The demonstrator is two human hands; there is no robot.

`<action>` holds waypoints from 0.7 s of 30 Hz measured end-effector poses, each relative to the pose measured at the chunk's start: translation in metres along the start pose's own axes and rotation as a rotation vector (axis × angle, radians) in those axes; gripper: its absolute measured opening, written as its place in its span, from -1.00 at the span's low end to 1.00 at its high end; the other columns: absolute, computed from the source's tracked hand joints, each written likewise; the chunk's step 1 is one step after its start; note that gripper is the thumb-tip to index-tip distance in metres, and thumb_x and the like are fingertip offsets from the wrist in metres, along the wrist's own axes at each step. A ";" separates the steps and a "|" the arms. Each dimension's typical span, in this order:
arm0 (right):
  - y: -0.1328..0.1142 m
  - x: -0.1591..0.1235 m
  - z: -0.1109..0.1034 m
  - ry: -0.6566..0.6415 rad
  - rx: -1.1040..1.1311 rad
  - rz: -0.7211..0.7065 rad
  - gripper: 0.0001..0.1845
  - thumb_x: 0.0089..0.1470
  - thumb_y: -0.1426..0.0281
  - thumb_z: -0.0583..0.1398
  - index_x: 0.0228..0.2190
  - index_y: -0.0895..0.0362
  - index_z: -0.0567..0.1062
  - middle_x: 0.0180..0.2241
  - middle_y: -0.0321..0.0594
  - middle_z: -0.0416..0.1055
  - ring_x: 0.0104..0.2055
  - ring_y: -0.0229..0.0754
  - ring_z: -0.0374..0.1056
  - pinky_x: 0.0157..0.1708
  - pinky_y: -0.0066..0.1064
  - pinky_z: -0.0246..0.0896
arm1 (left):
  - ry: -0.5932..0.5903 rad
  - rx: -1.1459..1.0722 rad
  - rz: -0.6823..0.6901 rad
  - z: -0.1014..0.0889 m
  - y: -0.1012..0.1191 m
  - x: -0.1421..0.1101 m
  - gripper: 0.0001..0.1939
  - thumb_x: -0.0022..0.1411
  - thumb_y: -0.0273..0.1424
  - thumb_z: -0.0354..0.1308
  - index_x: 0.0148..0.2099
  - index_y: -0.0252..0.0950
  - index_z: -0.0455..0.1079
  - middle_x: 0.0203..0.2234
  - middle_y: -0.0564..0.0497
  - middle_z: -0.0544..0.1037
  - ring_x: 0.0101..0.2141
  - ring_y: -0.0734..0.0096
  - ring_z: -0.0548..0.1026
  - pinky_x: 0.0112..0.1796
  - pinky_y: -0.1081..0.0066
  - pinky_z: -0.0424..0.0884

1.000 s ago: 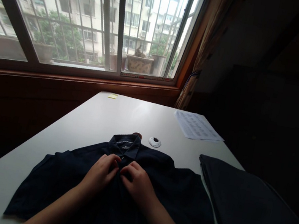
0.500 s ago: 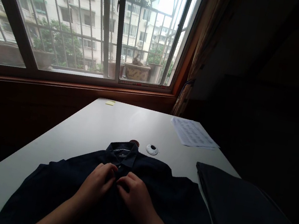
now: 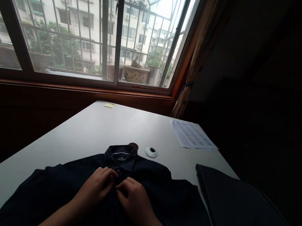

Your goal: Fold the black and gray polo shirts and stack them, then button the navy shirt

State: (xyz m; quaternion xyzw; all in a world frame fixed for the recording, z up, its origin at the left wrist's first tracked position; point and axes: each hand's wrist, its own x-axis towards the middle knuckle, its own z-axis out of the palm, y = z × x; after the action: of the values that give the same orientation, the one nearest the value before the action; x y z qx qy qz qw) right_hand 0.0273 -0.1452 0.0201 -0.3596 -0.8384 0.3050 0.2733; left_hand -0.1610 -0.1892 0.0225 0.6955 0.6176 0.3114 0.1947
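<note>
A dark navy shirt lies spread front up on the white table, its collar pointing away from me. Both my hands meet at its front placket, just below the collar. My left hand has its fingers curled and pinched on the cloth left of the placket. Close beside it, my right hand pinches the placket edge with thumb and forefinger. A small button shows just above the fingertips. What exactly lies between the fingers is too dark to make out.
Folded dark cloth lies at the table's right. Beyond the collar are a white round item with a dark centre and a brown round thing. Printed papers and a yellow note lie on the white table near the window.
The view has shifted slightly. My right hand's fingers have closed a little more at the placket, and both hands stay at the same spot on the shirt.
</note>
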 end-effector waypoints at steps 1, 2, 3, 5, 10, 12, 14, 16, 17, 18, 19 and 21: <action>0.000 0.000 0.000 -0.002 0.000 0.005 -0.85 0.09 0.52 0.24 -0.35 0.05 0.59 -0.30 -0.27 0.52 -0.27 -0.16 0.47 -0.26 -0.42 0.30 | -0.004 0.000 -0.001 0.000 0.001 0.000 -0.79 0.26 -0.49 0.08 -0.10 -0.18 0.46 -0.23 -0.05 0.55 -0.15 0.14 0.45 -0.13 0.20 0.38; 0.000 0.000 -0.001 -0.007 -0.002 0.010 -0.86 0.09 0.51 0.24 -0.34 0.05 0.59 -0.30 -0.27 0.52 -0.27 -0.17 0.47 -0.25 -0.42 0.30 | -0.009 0.000 -0.002 0.000 0.001 0.000 -0.79 0.27 -0.49 0.07 -0.10 -0.18 0.46 -0.23 -0.05 0.55 -0.15 0.14 0.45 -0.13 0.21 0.38; 0.000 0.000 -0.001 -0.010 -0.003 0.016 -0.86 0.09 0.51 0.25 -0.33 0.05 0.59 -0.29 -0.28 0.52 -0.26 -0.17 0.46 -0.24 -0.43 0.30 | -0.012 -0.001 -0.004 0.000 0.002 0.000 -0.79 0.27 -0.49 0.06 -0.10 -0.19 0.46 -0.23 -0.05 0.55 -0.15 0.15 0.45 -0.13 0.21 0.38; 0.000 0.000 -0.001 -0.018 -0.009 0.026 -0.86 0.09 0.49 0.25 -0.31 0.05 0.59 -0.28 -0.28 0.52 -0.25 -0.19 0.46 -0.22 -0.44 0.29 | -0.016 -0.003 -0.009 -0.001 0.003 0.000 -0.79 0.27 -0.49 0.05 -0.10 -0.20 0.46 -0.22 -0.05 0.55 -0.15 0.16 0.44 -0.12 0.21 0.37; 0.001 0.001 0.000 -0.023 -0.025 0.046 -0.89 0.10 0.47 0.25 -0.31 0.05 0.58 -0.28 -0.30 0.51 -0.25 -0.22 0.44 -0.23 -0.47 0.26 | -0.042 0.002 -0.011 -0.002 0.004 0.001 -0.78 0.27 -0.49 0.04 -0.09 -0.22 0.45 -0.22 -0.06 0.54 -0.15 0.16 0.42 -0.12 0.22 0.35; 0.001 0.001 0.000 -0.023 -0.029 0.052 -0.90 0.09 0.47 0.25 -0.32 0.05 0.57 -0.29 -0.31 0.50 -0.26 -0.22 0.44 -0.23 -0.47 0.25 | -0.047 0.007 -0.010 -0.002 0.003 0.001 -0.78 0.27 -0.49 0.04 -0.09 -0.21 0.45 -0.22 -0.06 0.54 -0.15 0.16 0.42 -0.12 0.22 0.34; 0.001 0.000 0.000 -0.021 -0.034 0.055 -0.91 0.08 0.47 0.26 -0.34 0.06 0.56 -0.30 -0.31 0.50 -0.26 -0.22 0.43 -0.24 -0.47 0.24 | -0.049 0.012 -0.007 -0.001 0.002 0.001 -0.78 0.27 -0.49 0.04 -0.09 -0.21 0.45 -0.23 -0.06 0.53 -0.15 0.16 0.42 -0.12 0.22 0.34; 0.001 0.000 0.001 -0.017 -0.037 0.055 -0.92 0.09 0.47 0.26 -0.35 0.06 0.55 -0.30 -0.31 0.50 -0.26 -0.22 0.43 -0.24 -0.47 0.24 | -0.052 0.017 -0.006 -0.001 0.001 0.001 -0.78 0.28 -0.48 0.04 -0.10 -0.20 0.45 -0.23 -0.05 0.53 -0.15 0.16 0.42 -0.13 0.22 0.34; 0.000 0.000 0.000 -0.018 -0.037 0.056 -0.93 0.09 0.46 0.26 -0.35 0.06 0.55 -0.30 -0.31 0.50 -0.26 -0.22 0.43 -0.24 -0.47 0.24 | -0.054 0.019 -0.007 -0.001 0.001 0.001 -0.79 0.27 -0.48 0.04 -0.10 -0.21 0.45 -0.23 -0.05 0.53 -0.16 0.16 0.42 -0.13 0.22 0.33; 0.000 0.000 0.000 -0.019 -0.037 0.056 -0.94 0.09 0.46 0.26 -0.35 0.06 0.55 -0.30 -0.31 0.50 -0.26 -0.22 0.43 -0.24 -0.47 0.24 | -0.055 0.020 -0.008 -0.001 0.001 0.000 -0.79 0.27 -0.49 0.04 -0.10 -0.21 0.45 -0.23 -0.05 0.53 -0.15 0.16 0.42 -0.13 0.22 0.33; 0.000 0.000 0.000 -0.021 -0.037 0.057 -0.94 0.10 0.46 0.26 -0.36 0.06 0.55 -0.30 -0.31 0.50 -0.26 -0.22 0.43 -0.24 -0.47 0.24 | -0.056 0.020 -0.010 -0.001 0.000 0.000 -0.79 0.26 -0.49 0.05 -0.10 -0.21 0.45 -0.23 -0.05 0.53 -0.15 0.16 0.42 -0.12 0.22 0.33; 0.000 0.001 0.000 -0.021 -0.036 0.060 -0.95 0.09 0.46 0.27 -0.36 0.06 0.54 -0.30 -0.31 0.50 -0.26 -0.22 0.43 -0.25 -0.47 0.23 | -0.056 0.020 -0.011 0.000 0.000 0.001 -0.78 0.26 -0.49 0.05 -0.10 -0.21 0.45 -0.23 -0.05 0.53 -0.15 0.16 0.42 -0.12 0.22 0.33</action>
State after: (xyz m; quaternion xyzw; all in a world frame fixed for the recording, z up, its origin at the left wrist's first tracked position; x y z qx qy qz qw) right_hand 0.0270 -0.1443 0.0203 -0.3863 -0.8354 0.3019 0.2486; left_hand -0.1612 -0.1884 0.0230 0.7023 0.6191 0.2844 0.2064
